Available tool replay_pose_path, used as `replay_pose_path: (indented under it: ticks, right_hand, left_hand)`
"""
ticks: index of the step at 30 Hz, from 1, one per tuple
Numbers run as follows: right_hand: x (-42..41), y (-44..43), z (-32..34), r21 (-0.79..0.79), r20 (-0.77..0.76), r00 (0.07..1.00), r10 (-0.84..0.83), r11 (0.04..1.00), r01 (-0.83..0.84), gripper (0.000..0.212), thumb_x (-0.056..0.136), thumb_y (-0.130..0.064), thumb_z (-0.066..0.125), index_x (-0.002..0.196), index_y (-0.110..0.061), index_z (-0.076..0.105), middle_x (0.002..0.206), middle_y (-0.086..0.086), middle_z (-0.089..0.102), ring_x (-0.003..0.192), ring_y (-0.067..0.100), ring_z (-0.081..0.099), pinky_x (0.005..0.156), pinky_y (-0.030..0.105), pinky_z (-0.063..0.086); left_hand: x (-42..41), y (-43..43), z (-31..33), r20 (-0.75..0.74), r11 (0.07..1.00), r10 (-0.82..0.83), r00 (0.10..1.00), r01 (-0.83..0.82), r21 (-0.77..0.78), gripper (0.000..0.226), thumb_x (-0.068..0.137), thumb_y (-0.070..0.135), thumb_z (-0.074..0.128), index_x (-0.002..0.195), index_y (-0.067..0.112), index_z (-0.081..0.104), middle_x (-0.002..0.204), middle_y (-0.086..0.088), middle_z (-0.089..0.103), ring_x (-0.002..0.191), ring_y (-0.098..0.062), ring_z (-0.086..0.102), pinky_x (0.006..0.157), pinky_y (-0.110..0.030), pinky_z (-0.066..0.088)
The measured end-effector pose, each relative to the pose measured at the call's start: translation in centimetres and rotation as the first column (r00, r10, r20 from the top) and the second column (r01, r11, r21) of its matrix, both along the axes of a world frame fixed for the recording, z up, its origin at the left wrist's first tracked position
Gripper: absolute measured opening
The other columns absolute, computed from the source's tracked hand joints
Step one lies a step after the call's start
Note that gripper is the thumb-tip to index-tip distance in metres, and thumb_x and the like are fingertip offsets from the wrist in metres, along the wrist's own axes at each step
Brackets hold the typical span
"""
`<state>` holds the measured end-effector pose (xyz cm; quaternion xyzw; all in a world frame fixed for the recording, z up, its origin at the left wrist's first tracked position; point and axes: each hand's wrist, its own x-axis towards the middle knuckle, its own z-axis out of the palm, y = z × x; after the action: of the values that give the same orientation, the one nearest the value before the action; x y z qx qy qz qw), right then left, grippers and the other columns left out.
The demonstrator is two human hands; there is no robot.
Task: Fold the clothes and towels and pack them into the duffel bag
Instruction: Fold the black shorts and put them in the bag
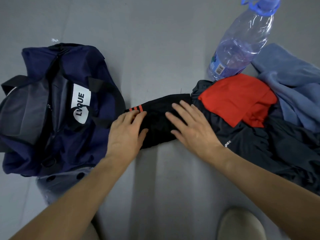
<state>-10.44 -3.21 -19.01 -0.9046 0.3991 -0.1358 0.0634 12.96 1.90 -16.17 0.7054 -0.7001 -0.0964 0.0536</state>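
Observation:
A black garment with red stripes (161,116) lies folded small on the grey floor between the bag and the clothes pile. My left hand (126,134) rests flat on its left end, over the stripes. My right hand (192,125) presses flat on its right part, fingers straight. The navy duffel bag (97,66) with a white label lies at the left, its black handles beside my left hand. To the right lies a pile: a red garment (237,99) on top of a dark grey garment (263,144), with a blue towel (294,87) behind.
A large clear plastic water bottle (242,40) with a blue cap ring lies behind the pile. A pale grey garment with dark buttons (60,182) sticks out under the bag's near side. A beige shoe (240,224) shows at the bottom edge.

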Motion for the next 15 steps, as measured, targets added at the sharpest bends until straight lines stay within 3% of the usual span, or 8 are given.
replay_pose_path:
  ticks: [2,4,7,9,12,15]
  right_hand:
    - [0.3,1.1,-0.8,0.012,-0.107,0.991,0.079,0.997,-0.078,0.054,0.099,-0.039,0.052,0.147,-0.016,0.047,0.159,0.012,0.036,0.150,0.032,0.026,0.119,0.057,0.024]
    - [0.2,1.9,-1.4,0.127,-0.229,0.968,0.098,0.989,-0.070,0.070,0.097,-0.052,0.050,0.155,-0.016,0.033,0.164,0.010,0.025,0.153,0.030,0.016,0.120,0.061,0.017]
    - [-0.2,1.6,-1.7,0.233,-0.312,0.944,0.107,0.972,-0.034,0.086,0.093,-0.062,0.046,0.161,-0.021,0.012,0.168,0.005,0.009,0.155,0.025,0.006,0.120,0.062,0.008]
    - [-0.1,1.0,-1.4,0.241,-0.319,0.942,0.102,0.970,-0.023,0.086,0.094,-0.060,0.048,0.161,-0.023,0.008,0.168,0.003,0.007,0.155,0.022,0.008,0.120,0.062,0.006]
    - [0.2,0.0,-1.0,0.259,-0.321,0.943,0.086,0.966,0.000,0.083,0.095,-0.051,0.053,0.161,-0.022,0.011,0.167,0.002,0.014,0.153,0.021,0.018,0.122,0.059,0.005]
    - [0.5,-0.3,-0.6,0.224,-0.296,0.952,0.074,0.975,-0.006,0.076,0.091,-0.041,0.060,0.156,-0.017,0.030,0.160,0.006,0.035,0.145,0.025,0.038,0.122,0.058,0.012]
  left_hand:
    - [-1.3,1.4,-0.8,0.031,0.991,-0.064,0.997,0.067,-0.112,0.055,0.090,0.011,0.061,0.144,0.014,0.051,0.143,-0.011,0.053,0.139,-0.035,0.042,0.114,-0.052,0.035]
    - [-2.8,2.9,-1.7,0.019,0.990,-0.104,0.994,0.106,-0.096,0.060,0.093,0.012,0.057,0.151,0.013,0.041,0.153,-0.010,0.044,0.148,-0.033,0.030,0.122,-0.052,0.022]
    - [-2.9,4.2,-3.2,0.020,0.991,-0.120,0.993,0.119,0.059,0.077,0.097,0.046,0.055,0.160,0.016,0.021,0.165,-0.010,0.023,0.154,-0.028,0.013,0.125,-0.050,0.010]
    - [-1.8,3.8,-3.9,0.031,0.985,-0.133,0.991,0.129,0.112,0.085,0.094,0.052,0.055,0.161,0.022,0.011,0.168,-0.008,0.011,0.155,-0.026,0.006,0.126,-0.047,0.006]
    - [-0.4,2.1,-3.7,-0.017,0.992,-0.099,0.995,0.100,0.082,0.081,0.091,0.030,0.068,0.159,0.021,0.023,0.164,-0.010,0.026,0.152,-0.026,0.022,0.125,-0.042,0.014]
    - [-0.1,0.6,-2.1,-0.080,0.994,-0.083,0.993,0.088,0.069,0.072,0.082,0.023,0.072,0.148,0.019,0.043,0.144,-0.007,0.055,0.132,-0.026,0.051,0.114,-0.042,0.037]
